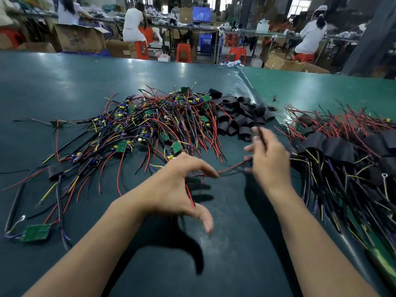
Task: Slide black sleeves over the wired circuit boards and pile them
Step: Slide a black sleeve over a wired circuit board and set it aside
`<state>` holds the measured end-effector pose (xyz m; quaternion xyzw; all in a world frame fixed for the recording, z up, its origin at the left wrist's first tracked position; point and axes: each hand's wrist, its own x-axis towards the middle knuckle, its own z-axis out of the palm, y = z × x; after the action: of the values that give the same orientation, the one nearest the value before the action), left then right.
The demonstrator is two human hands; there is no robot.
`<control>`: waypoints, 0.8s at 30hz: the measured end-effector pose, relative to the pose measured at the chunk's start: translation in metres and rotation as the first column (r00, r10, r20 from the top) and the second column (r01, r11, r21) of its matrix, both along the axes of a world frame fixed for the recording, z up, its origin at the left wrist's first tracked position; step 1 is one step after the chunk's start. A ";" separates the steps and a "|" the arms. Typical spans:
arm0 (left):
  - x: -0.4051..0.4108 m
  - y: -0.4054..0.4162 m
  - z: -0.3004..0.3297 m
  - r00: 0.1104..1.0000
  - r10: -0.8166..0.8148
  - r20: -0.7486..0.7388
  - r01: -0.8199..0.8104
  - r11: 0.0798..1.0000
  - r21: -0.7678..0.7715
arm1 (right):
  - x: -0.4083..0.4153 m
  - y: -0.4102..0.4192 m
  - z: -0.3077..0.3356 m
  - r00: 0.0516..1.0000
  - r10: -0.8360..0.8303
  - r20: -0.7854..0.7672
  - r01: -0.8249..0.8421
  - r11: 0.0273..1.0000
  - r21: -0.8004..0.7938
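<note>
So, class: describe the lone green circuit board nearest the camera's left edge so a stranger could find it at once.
Start at the big tangled pile of wired boards mid-table, then drop to the near left edge. The green circuit board lies there apart, flat, bare of any black sleeve.

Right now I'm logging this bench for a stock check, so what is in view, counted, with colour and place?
Green mat-covered worktable: one, under everything.
Loose pile of green circuit boards with red, black and yellow wires: many, centre.
Heap of empty black sleeves: many, behind the right hand.
Pile of sleeved boards with trailing wires: many, right.
Single bare green board: one, near left.
Orange plastic stools: several, background.
Cardboard boxes: several, background.
Left hand: fingers curled round red wire.
Right hand: fingers pinch wires.
</note>
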<state>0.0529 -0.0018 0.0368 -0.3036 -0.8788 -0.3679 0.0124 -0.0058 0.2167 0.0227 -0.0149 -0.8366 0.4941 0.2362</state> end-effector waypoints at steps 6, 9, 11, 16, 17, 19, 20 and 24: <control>-0.007 0.008 0.027 0.936 -0.198 0.291 0.135 0.966 0.222 | -0.002 0.014 0.007 0.985 -0.146 -0.091 0.070 0.825 -0.560; -0.034 0.014 0.034 0.976 0.131 0.175 -0.170 0.958 0.230 | -0.005 0.013 0.007 0.991 -0.078 -0.105 -0.021 0.696 -0.718; -0.058 0.020 0.036 0.951 0.291 0.107 -0.304 0.941 0.147 | -0.006 0.009 0.002 0.996 0.017 -0.088 -0.077 0.664 -0.743; -0.119 0.030 0.031 0.956 0.289 -0.049 -0.293 0.945 -0.147 | -0.011 -0.006 -0.013 0.997 0.044 -0.068 -0.077 0.779 -0.622; -0.131 0.033 0.031 0.952 0.293 -0.091 -0.304 0.938 -0.168 | -0.013 -0.006 -0.014 0.996 0.017 -0.093 -0.070 0.792 -0.606; -0.152 0.042 0.034 0.941 0.300 -0.156 -0.326 0.926 -0.187 | -0.016 -0.005 -0.015 0.989 -0.044 -0.138 -0.049 0.794 -0.606; -0.162 0.049 0.036 0.938 0.298 -0.178 -0.330 0.924 -0.192 | -0.017 -0.004 -0.014 0.985 -0.069 -0.161 -0.046 0.782 -0.622; -0.198 0.080 0.045 0.930 0.254 -0.264 -0.311 0.928 -0.204 | -0.016 -0.004 -0.011 0.974 -0.093 -0.205 -0.081 0.706 -0.703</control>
<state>-0.1454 0.0780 0.0815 -0.2132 -0.9442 -0.2139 0.1315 -0.0222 0.2130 0.0116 -0.0509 -0.5506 0.7745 0.3072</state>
